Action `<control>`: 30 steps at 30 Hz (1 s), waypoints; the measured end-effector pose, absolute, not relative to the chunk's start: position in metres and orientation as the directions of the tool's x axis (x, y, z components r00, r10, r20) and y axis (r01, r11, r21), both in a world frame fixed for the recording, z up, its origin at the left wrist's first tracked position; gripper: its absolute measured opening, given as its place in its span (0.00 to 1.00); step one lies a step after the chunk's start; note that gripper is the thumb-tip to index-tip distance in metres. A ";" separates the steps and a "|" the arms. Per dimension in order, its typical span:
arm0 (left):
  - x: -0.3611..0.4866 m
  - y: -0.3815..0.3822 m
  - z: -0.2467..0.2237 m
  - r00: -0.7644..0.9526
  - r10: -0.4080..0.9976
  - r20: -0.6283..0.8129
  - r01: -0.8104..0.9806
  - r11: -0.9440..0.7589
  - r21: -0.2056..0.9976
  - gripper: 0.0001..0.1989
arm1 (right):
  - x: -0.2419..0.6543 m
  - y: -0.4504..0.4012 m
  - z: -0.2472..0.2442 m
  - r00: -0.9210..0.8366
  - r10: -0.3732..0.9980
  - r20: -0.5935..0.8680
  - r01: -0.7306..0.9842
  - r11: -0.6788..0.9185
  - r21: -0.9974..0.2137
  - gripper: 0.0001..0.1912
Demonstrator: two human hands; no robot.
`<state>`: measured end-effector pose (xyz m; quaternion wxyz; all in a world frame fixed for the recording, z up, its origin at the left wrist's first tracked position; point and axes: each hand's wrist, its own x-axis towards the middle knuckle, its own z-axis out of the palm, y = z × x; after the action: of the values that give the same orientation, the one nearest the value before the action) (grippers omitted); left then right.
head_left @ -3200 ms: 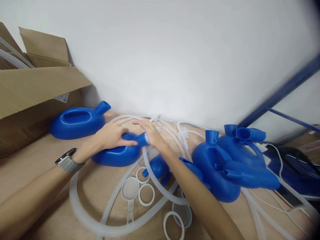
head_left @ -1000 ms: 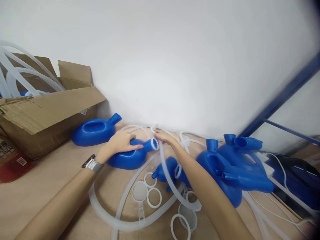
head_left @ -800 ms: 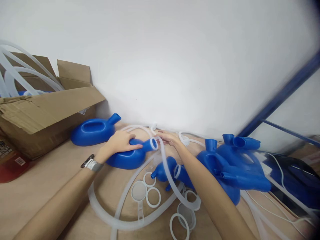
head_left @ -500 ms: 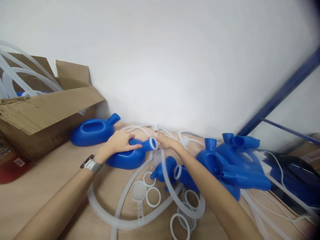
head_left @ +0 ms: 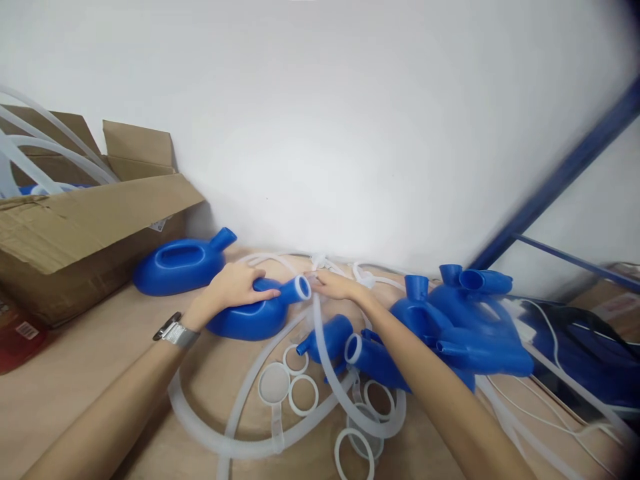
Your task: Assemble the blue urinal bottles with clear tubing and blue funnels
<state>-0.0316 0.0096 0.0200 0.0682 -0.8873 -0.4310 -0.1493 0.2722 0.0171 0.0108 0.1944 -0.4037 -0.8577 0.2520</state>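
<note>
My left hand point(head_left: 240, 287) is wrapped over a blue plastic bottle point(head_left: 250, 321) lying on the table, its neck with a white ring point(head_left: 303, 287) pointing right. Close to that mouth, my right hand point(head_left: 331, 283) has its fingers closed on a translucent fitting point(head_left: 313, 280), from which a clear hose point(head_left: 323, 347) seems to hang. Below lie a small blue bottle point(head_left: 333, 337), a blue bottle with a white-rimmed mouth point(head_left: 375, 360), several white rings point(head_left: 303, 395) and a translucent round cap point(head_left: 274, 384).
A cardboard box point(head_left: 95, 220) with clear hoses stands at the left, beside another blue bottle point(head_left: 175, 267). Several blue bottles point(head_left: 480, 347) are piled at the right, near a blue metal frame point(head_left: 560, 173) and white cables point(head_left: 555, 333). A white wall point(head_left: 320, 133) rises behind.
My right hand has drawn slightly back from the wall, its fingers now together at the fitting by the bottle's mouth. My left hand keeps its hold. The view has shifted a little.
</note>
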 end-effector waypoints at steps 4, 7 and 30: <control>-0.032 0.010 0.018 0.582 0.748 0.320 0.788 -0.616 0.007 0.36 | 0.288 0.009 0.018 -0.435 0.847 0.305 0.552 0.519 -0.653 0.16; -0.032 0.011 0.018 0.584 0.749 0.313 0.788 -0.615 0.001 0.36 | 0.296 0.008 0.025 -0.288 0.862 0.418 0.521 0.507 -0.687 0.17; -0.033 0.011 0.018 0.571 0.742 0.352 0.777 -0.626 0.061 0.33 | 0.263 -0.033 0.054 -0.288 0.901 0.323 0.857 0.394 -0.333 0.17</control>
<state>-0.0335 0.0108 0.0180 0.0502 -0.8848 -0.4293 -0.1743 0.2633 -0.0333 0.0540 0.2341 -0.5486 -0.8012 0.0475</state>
